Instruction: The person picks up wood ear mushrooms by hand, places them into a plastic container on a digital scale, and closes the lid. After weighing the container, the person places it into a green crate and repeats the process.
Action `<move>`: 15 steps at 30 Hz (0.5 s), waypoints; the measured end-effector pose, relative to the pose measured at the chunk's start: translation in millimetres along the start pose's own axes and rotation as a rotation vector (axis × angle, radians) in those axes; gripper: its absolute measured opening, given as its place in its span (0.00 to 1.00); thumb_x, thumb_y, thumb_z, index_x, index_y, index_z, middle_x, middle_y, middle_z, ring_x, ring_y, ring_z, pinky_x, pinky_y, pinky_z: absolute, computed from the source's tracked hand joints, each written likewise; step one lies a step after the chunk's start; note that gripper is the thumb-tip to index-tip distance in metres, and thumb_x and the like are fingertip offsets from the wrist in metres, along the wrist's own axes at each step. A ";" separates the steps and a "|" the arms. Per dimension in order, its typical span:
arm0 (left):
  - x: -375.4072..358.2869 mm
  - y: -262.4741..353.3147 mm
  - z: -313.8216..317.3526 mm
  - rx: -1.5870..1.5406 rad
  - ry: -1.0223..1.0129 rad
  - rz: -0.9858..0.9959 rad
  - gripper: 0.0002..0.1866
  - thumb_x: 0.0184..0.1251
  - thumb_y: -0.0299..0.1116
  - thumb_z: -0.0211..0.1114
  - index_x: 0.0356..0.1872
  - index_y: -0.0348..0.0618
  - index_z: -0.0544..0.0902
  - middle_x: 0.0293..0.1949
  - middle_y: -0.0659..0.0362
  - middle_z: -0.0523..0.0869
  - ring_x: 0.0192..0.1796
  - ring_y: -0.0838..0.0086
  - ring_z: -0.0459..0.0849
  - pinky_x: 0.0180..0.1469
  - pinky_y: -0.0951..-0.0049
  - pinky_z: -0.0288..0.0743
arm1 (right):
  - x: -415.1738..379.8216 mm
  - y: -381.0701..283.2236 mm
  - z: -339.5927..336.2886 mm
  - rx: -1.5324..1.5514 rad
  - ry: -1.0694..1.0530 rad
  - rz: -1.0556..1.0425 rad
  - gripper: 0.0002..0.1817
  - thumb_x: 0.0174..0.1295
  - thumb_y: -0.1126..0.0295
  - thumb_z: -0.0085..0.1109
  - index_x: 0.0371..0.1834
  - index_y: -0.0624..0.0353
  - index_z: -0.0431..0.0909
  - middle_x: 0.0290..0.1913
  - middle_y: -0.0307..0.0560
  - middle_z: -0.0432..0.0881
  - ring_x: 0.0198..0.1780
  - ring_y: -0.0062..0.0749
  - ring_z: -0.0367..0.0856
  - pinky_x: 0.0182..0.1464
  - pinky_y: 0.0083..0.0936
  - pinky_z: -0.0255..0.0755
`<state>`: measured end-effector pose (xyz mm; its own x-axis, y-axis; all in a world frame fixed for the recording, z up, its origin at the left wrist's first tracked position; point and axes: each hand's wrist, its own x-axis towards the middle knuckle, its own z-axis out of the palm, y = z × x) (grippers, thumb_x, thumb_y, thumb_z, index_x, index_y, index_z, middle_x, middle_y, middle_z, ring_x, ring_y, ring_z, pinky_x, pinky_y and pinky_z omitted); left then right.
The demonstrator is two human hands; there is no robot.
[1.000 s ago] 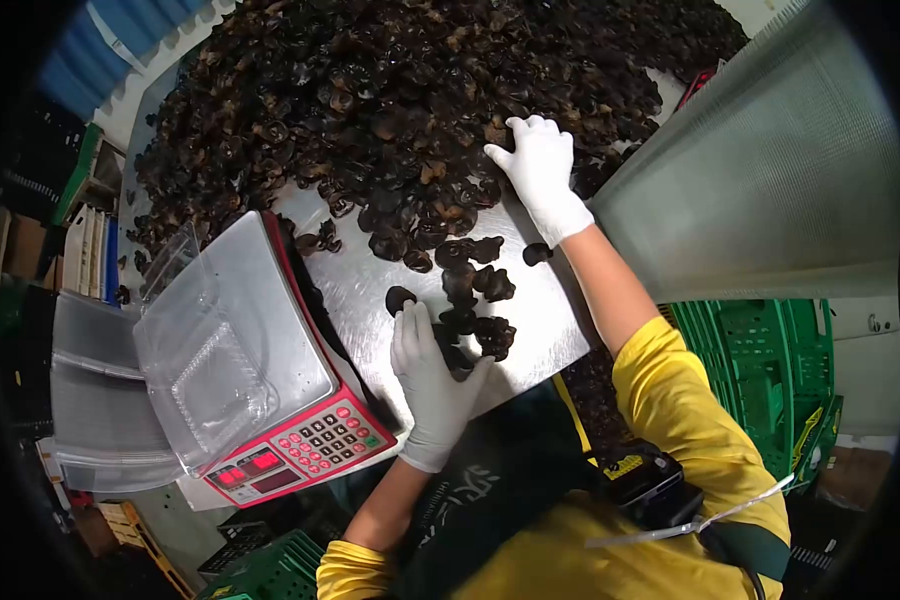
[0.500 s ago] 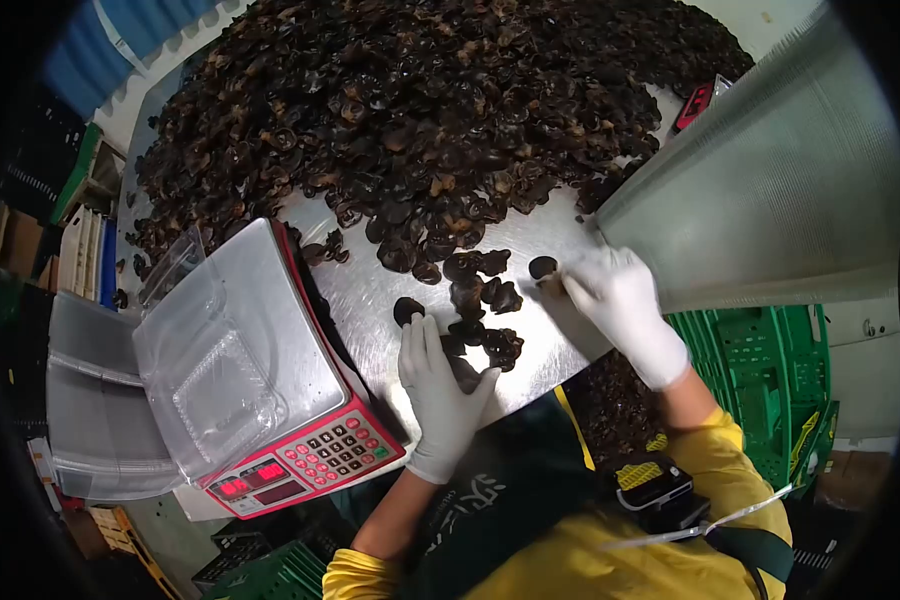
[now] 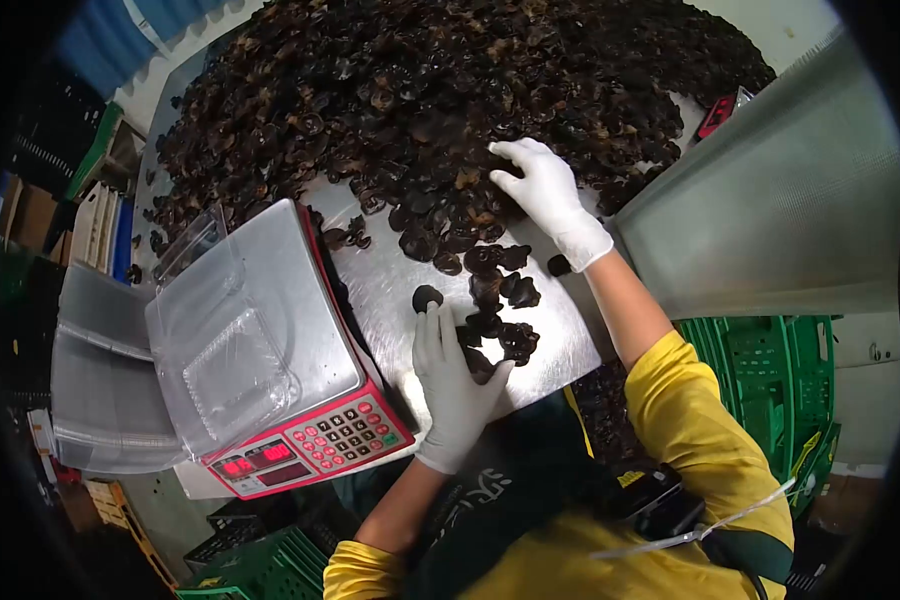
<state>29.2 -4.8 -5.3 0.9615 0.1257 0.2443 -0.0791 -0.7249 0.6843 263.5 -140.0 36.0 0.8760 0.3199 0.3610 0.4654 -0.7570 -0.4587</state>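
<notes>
A large heap of dark brown wood ear mushrooms (image 3: 410, 110) covers the far part of the metal table (image 3: 385, 280). At the heap's near right edge, my gloved right hand (image 3: 545, 190) hovers over or touches the mushrooms, fingers stretched and thumb apart, holding nothing visible. My gloved left hand (image 3: 450, 385) rests low on the table, its fingers extended and thumb spread beside a small group of mushrooms (image 3: 505, 300). Its fingertips touch a round mushroom (image 3: 427, 297). Another dark mushroom (image 3: 558, 265) lies near my right wrist.
Left of my hands stands a red scale (image 3: 300, 440) with a clear plastic tray (image 3: 240, 375) on its plate. Stacked clear containers (image 3: 110, 390) stand beyond it. To the right are a tall translucent stack (image 3: 770, 190) and green crates (image 3: 755, 380). A second red device (image 3: 715, 115) sits behind.
My right hand has moved up and left from the table's right side to the heap, leaving a mushroom behind and opening its fingers. My left hand stays by the small group.
</notes>
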 end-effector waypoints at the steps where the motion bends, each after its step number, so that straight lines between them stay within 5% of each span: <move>1: -0.5 -1.0 0.3 0.007 -0.015 -0.014 0.52 0.46 0.36 0.73 0.72 0.28 0.56 0.70 0.37 0.62 0.73 0.41 0.58 0.75 0.49 0.51 | -2.5 -6.3 4.8 0.007 -0.037 -0.073 0.18 0.58 0.63 0.63 0.52 0.53 0.82 0.47 0.49 0.82 0.52 0.46 0.79 0.54 0.40 0.74; 6: 1.0 1.0 -2.2 0.011 -0.022 -0.015 0.53 0.45 0.37 0.75 0.72 0.28 0.55 0.71 0.38 0.62 0.74 0.42 0.57 0.75 0.49 0.51 | -58.3 -28.7 -8.2 0.161 -0.389 -0.223 0.11 0.56 0.65 0.69 0.40 0.57 0.86 0.39 0.46 0.84 0.48 0.41 0.81 0.52 0.34 0.75; 9: -0.6 -1.0 1.1 0.018 -0.035 -0.011 0.53 0.45 0.37 0.75 0.72 0.29 0.55 0.71 0.38 0.62 0.74 0.43 0.57 0.75 0.49 0.51 | -40.6 -18.6 -14.4 0.268 -0.097 -0.113 0.08 0.58 0.68 0.68 0.38 0.57 0.87 0.39 0.44 0.86 0.43 0.38 0.83 0.51 0.31 0.76; 11: -1.7 -2.1 1.3 0.025 -0.038 0.011 0.53 0.45 0.37 0.75 0.72 0.29 0.55 0.71 0.38 0.62 0.74 0.43 0.57 0.74 0.49 0.52 | -7.2 -3.1 2.8 0.131 0.119 -0.058 0.10 0.59 0.64 0.61 0.40 0.51 0.86 0.36 0.46 0.84 0.44 0.41 0.82 0.48 0.37 0.75; 15: 0.3 -0.5 0.6 0.025 -0.030 -0.004 0.54 0.45 0.39 0.77 0.72 0.28 0.57 0.70 0.37 0.62 0.73 0.42 0.58 0.74 0.49 0.52 | 49.2 15.8 33.8 -0.211 0.125 0.102 0.16 0.56 0.56 0.67 0.40 0.56 0.85 0.35 0.48 0.85 0.41 0.42 0.84 0.46 0.38 0.76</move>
<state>29.6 -4.8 -6.0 0.9693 0.1083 0.2209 -0.0693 -0.7415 0.6673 318.2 -117.0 19.0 0.8885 0.1729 0.4250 0.3273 -0.8880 -0.3230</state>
